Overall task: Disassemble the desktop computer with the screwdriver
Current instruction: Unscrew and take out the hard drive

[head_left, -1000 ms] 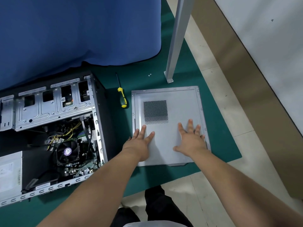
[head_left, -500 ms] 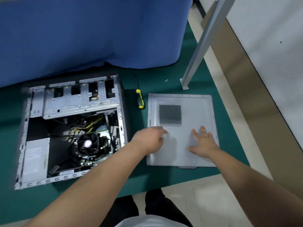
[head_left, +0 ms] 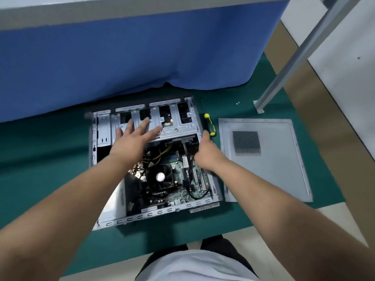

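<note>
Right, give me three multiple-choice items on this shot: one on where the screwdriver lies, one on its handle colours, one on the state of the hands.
1. Where does the screwdriver lie?
A. Inside the computer case
B. On the green mat between the computer case and the side panel
C. On top of the side panel

2. What colours is its handle?
A. Yellow and black
B. Red and white
C. All blue

3. What are the hands doing?
A. Both hold the screwdriver
B. One lifts the side panel
C. Both are open over the case, holding nothing

Answers:
1 B: it lies on the mat in the gap between the two.
2 A: the handle is yellow with black bands.
3 C: the left hand has its fingers spread over the drive cage, and the right hand is empty at the case's right edge.
</note>
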A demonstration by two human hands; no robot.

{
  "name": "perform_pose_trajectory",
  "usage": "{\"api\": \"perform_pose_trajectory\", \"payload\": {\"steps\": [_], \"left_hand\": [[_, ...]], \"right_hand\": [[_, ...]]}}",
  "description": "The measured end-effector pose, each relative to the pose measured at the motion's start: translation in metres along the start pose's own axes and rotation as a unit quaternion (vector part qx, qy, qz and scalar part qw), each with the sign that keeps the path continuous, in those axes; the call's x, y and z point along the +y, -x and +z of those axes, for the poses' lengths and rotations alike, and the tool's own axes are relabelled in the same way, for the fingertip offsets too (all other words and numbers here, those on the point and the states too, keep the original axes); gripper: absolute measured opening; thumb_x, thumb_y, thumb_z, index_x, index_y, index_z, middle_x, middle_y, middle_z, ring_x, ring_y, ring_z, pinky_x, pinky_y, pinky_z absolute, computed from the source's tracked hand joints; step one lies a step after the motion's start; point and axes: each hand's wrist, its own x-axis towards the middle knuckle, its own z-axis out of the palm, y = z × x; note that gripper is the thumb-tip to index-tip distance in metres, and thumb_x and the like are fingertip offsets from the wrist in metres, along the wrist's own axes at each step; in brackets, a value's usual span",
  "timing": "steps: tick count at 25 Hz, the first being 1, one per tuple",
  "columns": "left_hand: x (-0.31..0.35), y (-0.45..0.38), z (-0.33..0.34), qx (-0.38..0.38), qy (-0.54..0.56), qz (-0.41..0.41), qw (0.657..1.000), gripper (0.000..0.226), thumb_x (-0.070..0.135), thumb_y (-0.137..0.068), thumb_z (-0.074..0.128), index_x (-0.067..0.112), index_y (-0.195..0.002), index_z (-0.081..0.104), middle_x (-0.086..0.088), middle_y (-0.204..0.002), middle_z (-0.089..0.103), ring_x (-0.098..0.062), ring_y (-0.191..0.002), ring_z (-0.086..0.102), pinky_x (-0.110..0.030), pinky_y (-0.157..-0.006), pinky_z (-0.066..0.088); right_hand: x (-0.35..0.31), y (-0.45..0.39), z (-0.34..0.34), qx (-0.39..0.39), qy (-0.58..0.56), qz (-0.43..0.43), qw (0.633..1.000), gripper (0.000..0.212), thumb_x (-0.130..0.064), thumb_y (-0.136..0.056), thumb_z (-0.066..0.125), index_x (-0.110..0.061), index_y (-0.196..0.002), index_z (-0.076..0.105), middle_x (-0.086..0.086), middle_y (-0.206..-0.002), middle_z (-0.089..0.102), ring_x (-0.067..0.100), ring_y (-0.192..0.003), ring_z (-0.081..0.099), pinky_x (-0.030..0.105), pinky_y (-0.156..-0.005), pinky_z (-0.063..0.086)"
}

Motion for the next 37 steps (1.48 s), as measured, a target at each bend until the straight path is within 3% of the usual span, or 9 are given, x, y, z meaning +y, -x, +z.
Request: {"api": "perform_pose_trajectory", "payload": {"steps": [2,5,13,19,23,27,30,33,37], "left_hand": [[-0.001,-0.008,-0.002,-0.003,-0.024,0.015,1.000,0.129,-0.028,-0.076,0.042,0.062,-0.153,-0.011,0.010,-0.171,-0.016,-0.045,-0.156,-0.009,-0.072,-0.120,0.009],[0.003,-0.007,-0.002,-0.010,-0.062,0.033,0.997,0.132,-0.030,-0.075,0.043,0.056,-0.154,-0.018,0.004,-0.171,-0.018,-0.051,-0.154,-0.007,-0.076,-0.117,0.015],[0.004,0.002,0.001,-0.015,-0.060,0.048,0.997,0.133,-0.030,-0.074,0.043,0.056,-0.154,-0.020,0.002,-0.171,-0.017,-0.051,-0.154,-0.008,-0.075,-0.117,0.016],[0.011,0.020,0.011,-0.012,-0.062,0.041,0.997,0.130,-0.027,-0.077,0.042,0.056,-0.152,-0.024,0.001,-0.171,-0.019,-0.052,-0.154,-0.007,-0.076,-0.117,0.014],[0.010,0.018,0.010,-0.030,-0.003,0.027,0.999,0.114,-0.002,-0.088,0.051,0.061,-0.151,-0.020,0.008,-0.170,-0.022,-0.046,-0.154,-0.017,-0.074,-0.119,0.001],[0.007,0.009,0.010,-0.037,0.156,0.002,0.987,0.073,0.046,-0.090,0.049,0.064,-0.152,0.015,0.017,-0.170,-0.007,-0.031,-0.156,-0.017,-0.062,-0.121,-0.013],[0.004,-0.016,0.002,0.100,0.177,-0.028,0.979,0.053,0.047,-0.093,0.049,0.047,-0.146,0.044,0.003,-0.163,0.029,-0.028,-0.152,0.017,-0.055,-0.120,0.011],[0.005,-0.044,0.002,0.150,0.154,-0.051,0.975,0.056,0.048,-0.101,0.047,0.041,-0.155,0.034,-0.006,-0.167,0.023,-0.028,-0.156,0.014,-0.054,-0.125,0.011],[0.010,-0.055,0.023,0.155,0.129,-0.051,0.978,0.059,0.055,-0.107,0.027,0.043,-0.163,0.012,0.006,-0.173,-0.005,-0.018,-0.159,-0.011,-0.054,-0.127,-0.005]], "right_hand": [[-0.003,0.003,0.000,0.011,0.017,0.014,1.000,0.077,0.000,-0.093,0.051,-0.011,-0.155,0.006,0.019,-0.124,0.054,0.030,-0.093,0.061,0.032,-0.059,0.042],[-0.003,0.009,0.001,0.038,0.045,0.010,0.998,0.070,0.002,-0.092,0.053,-0.011,-0.149,0.015,0.011,-0.099,0.055,0.026,-0.080,0.061,0.035,-0.056,0.045],[0.004,0.022,0.005,0.057,0.044,0.005,0.997,0.072,0.002,-0.090,0.049,-0.013,-0.152,0.015,0.008,-0.085,0.059,0.023,-0.071,0.062,0.042,-0.056,0.053],[0.021,0.030,0.012,0.035,0.039,-0.013,0.999,0.071,-0.002,-0.090,0.049,-0.016,-0.151,0.015,0.009,-0.093,0.058,0.025,-0.075,0.062,0.041,-0.060,0.052],[0.024,0.028,0.016,0.035,0.019,-0.018,0.999,0.077,-0.005,-0.091,0.048,-0.020,-0.155,0.009,0.017,-0.125,0.054,0.031,-0.089,0.063,0.042,-0.074,0.054],[0.033,0.011,-0.009,-0.080,-0.042,0.006,0.996,0.078,-0.040,-0.098,0.061,-0.023,-0.160,0.016,0.006,-0.157,0.041,0.032,-0.129,0.055,0.046,-0.108,0.048],[0.043,-0.021,-0.049,-0.090,-0.117,0.011,0.989,0.059,-0.061,-0.099,0.050,-0.026,-0.146,0.048,0.000,-0.139,0.060,0.017,-0.109,0.065,0.040,-0.095,0.058],[0.053,-0.065,-0.069,0.015,-0.071,0.001,0.997,0.038,-0.042,-0.102,0.056,-0.024,-0.134,0.060,0.001,-0.132,0.065,0.019,-0.113,0.062,0.034,-0.097,0.050],[0.058,-0.120,-0.063,0.008,0.062,-0.005,0.998,0.046,-0.029,-0.101,0.056,-0.026,-0.147,0.051,0.013,-0.150,0.048,0.030,-0.133,0.050,0.032,-0.108,0.042]]}}
